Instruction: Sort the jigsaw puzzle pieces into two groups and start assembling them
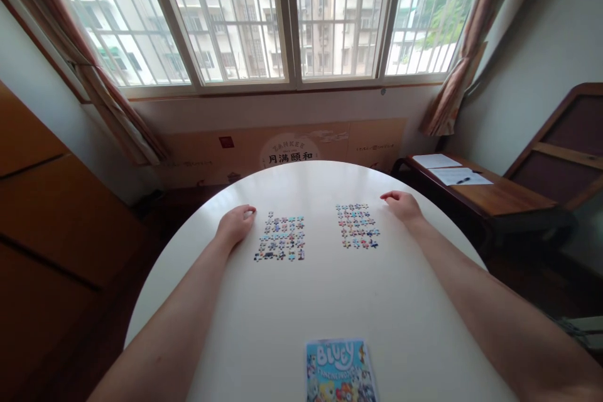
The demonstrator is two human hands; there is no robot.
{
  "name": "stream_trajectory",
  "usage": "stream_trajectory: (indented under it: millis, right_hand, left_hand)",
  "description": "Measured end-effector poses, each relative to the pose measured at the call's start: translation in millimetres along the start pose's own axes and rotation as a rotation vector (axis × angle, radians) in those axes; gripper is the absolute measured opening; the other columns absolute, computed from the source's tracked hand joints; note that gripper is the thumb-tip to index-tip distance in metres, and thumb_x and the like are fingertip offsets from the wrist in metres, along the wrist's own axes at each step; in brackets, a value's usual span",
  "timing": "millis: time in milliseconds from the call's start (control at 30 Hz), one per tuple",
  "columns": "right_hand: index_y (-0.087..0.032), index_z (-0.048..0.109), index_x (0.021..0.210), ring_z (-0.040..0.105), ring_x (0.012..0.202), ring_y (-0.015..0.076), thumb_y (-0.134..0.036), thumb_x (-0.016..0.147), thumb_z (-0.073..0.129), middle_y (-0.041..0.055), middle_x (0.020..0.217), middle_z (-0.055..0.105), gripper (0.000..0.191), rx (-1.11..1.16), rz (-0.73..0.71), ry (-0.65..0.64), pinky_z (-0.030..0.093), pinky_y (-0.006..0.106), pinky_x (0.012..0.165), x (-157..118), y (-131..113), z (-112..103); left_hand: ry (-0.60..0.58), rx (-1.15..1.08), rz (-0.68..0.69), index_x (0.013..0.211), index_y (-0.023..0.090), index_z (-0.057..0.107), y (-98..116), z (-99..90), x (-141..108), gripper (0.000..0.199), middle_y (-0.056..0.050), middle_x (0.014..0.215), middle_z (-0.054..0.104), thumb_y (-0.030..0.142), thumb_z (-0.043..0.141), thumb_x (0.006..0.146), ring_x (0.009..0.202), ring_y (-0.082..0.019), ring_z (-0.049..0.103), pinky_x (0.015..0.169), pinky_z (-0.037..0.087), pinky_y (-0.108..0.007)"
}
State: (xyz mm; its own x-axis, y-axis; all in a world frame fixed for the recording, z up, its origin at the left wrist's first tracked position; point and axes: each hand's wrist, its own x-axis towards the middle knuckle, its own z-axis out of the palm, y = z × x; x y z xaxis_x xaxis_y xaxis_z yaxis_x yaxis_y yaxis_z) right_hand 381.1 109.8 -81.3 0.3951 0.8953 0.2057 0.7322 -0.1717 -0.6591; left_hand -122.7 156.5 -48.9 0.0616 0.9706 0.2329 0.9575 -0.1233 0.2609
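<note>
On the round white table (330,301) lie two groups of jigsaw pieces set out in rows, with a gap between them. My left hand (235,224) rests at the outer side of the left group of jigsaw pieces (282,239), its fingers curled in and nothing visible in them. Beside the right group of jigsaw pieces (358,226), my right hand (402,206) lies on the table with its fingers loosely closed, pointing inward; no object shows in it. Neither hand touches the pieces. Close to me lies a blue Bluey picture sheet or booklet (340,370), cut off by the bottom edge.
To the right is a wooden bench or low table (509,191) with white papers (436,161) and a dark pen (464,181) on it. A flattened cardboard panel (377,144) leans below the barred window (292,19). An orange-brown cabinet (47,213) stands at the left.
</note>
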Motion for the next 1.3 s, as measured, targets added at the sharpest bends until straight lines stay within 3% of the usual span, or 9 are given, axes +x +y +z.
stream_trajectory:
  millis: [233,400,567,767,1300]
  right_hand:
    - [-0.03,0.079,0.107,0.066,0.107,0.0294,-0.022,0.078,0.058,0.0044,0.111,0.077,0.037,-0.142,-0.031,0.02,0.048,0.042,0.096,0.8,-11.2,9.7]
    - [-0.029,0.077,0.112,0.064,0.114,0.0282,-0.022,0.082,0.055,0.0048,0.119,0.074,0.038,-0.203,-0.044,-0.009,0.044,0.043,0.104,-1.3,-11.3,8.2]
    - [-0.027,0.072,0.12,0.055,0.13,0.0259,-0.015,0.087,0.044,0.0047,0.139,0.064,0.045,-0.255,-0.103,-0.045,0.031,0.049,0.116,-3.9,-12.2,11.5]
    - [-0.027,0.066,0.127,0.051,0.133,0.0273,-0.016,0.094,0.038,0.0063,0.145,0.059,0.045,-0.304,-0.133,-0.091,0.028,0.055,0.116,-6.8,-12.9,12.8]
    - [-0.028,0.064,0.13,0.051,0.134,0.0274,-0.014,0.093,0.036,0.0061,0.146,0.058,0.049,-0.36,-0.143,-0.122,0.033,0.052,0.114,-5.0,-11.8,10.4]
  left_hand:
    - [0.007,0.008,0.009,0.113,0.025,0.073,0.6,-2.0,-2.3,0.035,-0.002,0.127,0.071,0.031,0.048,0.089,0.118,-0.023,0.065,0.104,0.046,-0.029]
    - [0.006,0.004,0.01,0.113,0.027,0.073,1.7,-3.8,-3.0,0.034,-0.002,0.126,0.072,0.031,0.048,0.089,0.116,-0.023,0.066,0.102,0.047,-0.03]
    - [0.007,-0.001,0.008,0.112,0.028,0.074,3.3,-5.9,-4.2,0.034,0.0,0.125,0.073,0.031,0.05,0.087,0.114,-0.023,0.067,0.099,0.049,-0.029]
    - [0.009,0.0,0.007,0.113,0.025,0.074,4.7,-5.1,-3.2,0.036,-0.003,0.127,0.072,0.03,0.049,0.087,0.116,-0.025,0.066,0.101,0.048,-0.031]
    - [0.012,-0.002,0.021,0.114,0.025,0.072,-1.8,1.1,-0.7,0.036,-0.003,0.128,0.071,0.03,0.048,0.088,0.118,-0.024,0.064,0.104,0.046,-0.03]
